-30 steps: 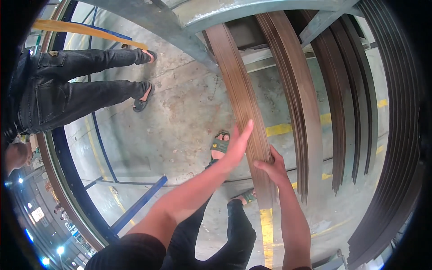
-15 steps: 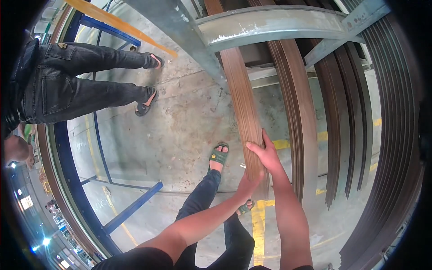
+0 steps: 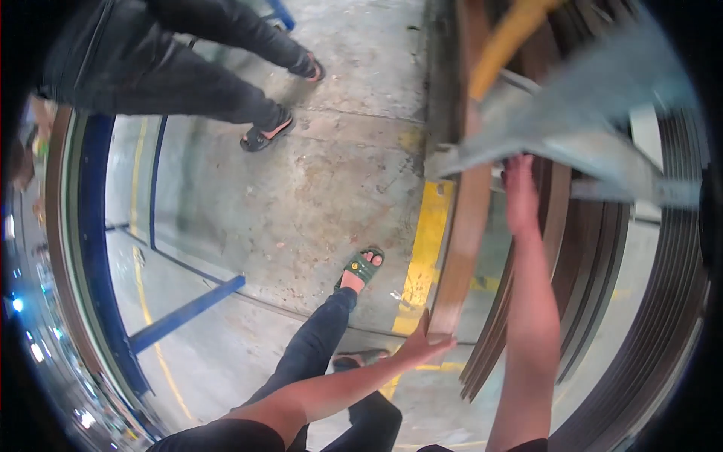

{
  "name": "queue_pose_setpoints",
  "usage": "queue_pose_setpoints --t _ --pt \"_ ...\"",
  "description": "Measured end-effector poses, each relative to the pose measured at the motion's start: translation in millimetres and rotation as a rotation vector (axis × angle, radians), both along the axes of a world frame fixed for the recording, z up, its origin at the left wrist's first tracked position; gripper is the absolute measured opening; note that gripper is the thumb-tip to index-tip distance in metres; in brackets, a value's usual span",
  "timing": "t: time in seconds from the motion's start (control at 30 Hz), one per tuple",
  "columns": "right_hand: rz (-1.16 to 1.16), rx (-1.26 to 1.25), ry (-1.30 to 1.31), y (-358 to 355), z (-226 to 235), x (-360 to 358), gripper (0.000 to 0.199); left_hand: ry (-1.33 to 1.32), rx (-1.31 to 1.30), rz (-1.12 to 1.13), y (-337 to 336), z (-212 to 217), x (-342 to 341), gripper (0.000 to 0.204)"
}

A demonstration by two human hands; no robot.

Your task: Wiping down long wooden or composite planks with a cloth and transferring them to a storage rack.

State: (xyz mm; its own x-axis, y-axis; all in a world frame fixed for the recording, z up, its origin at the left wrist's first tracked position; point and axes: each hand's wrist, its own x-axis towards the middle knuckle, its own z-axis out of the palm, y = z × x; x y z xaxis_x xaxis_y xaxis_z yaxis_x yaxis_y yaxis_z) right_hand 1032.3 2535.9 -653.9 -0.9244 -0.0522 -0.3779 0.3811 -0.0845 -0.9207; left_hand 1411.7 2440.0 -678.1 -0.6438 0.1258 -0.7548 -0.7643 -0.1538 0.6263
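A long brown plank (image 3: 461,260) runs away from me through the grey metal rack. At its near end is my left hand (image 3: 422,346), the thumb across the end and the fingers along its left side. Farther forward, my right hand (image 3: 521,192) reaches up beside the metal frame (image 3: 580,113), to the right of the plank. Motion blurs its fingers, so whether they touch the frame or a board is unclear. More brown boards (image 3: 520,301) hang out of the rack under and beside my right forearm.
At far right stands a thick stack of dark ribbed boards (image 3: 640,331). An orange bar (image 3: 512,45) crosses the rack's top. A co-worker in dark trousers (image 3: 173,83) stands at upper left, near a blue metal frame (image 3: 188,313). A yellow line (image 3: 422,260) marks the concrete floor.
My right hand has left the plank's near end and moved forward to the rack's frame. My left hand stays at that end. The view has shifted, and the plank now slants the other way.
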Motion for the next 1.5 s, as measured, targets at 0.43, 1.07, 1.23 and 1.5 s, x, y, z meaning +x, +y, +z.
queue_pose_setpoints --t 0.43,1.07,1.23,1.5 --pt "0.235 -0.055 -0.179 -64.0 -12.5 -185.5 0.072 0.051 0.179 -0.053 -12.2 15.0 -12.0 0.141" --pt "0.05 0.29 -0.094 -67.1 -0.8 -154.6 0.09 0.158 -0.131 -0.183 1.8 6.0 13.0 0.126" --pt "-0.106 0.282 0.043 1.2 21.7 -32.5 0.075 0.111 -0.01 -0.073 -8.0 3.7 -9.0 0.133" --pt "-0.331 0.489 -0.144 96.9 101.3 335.4 0.043 -0.062 0.376 0.001 -18.6 -29.5 -10.0 0.101"
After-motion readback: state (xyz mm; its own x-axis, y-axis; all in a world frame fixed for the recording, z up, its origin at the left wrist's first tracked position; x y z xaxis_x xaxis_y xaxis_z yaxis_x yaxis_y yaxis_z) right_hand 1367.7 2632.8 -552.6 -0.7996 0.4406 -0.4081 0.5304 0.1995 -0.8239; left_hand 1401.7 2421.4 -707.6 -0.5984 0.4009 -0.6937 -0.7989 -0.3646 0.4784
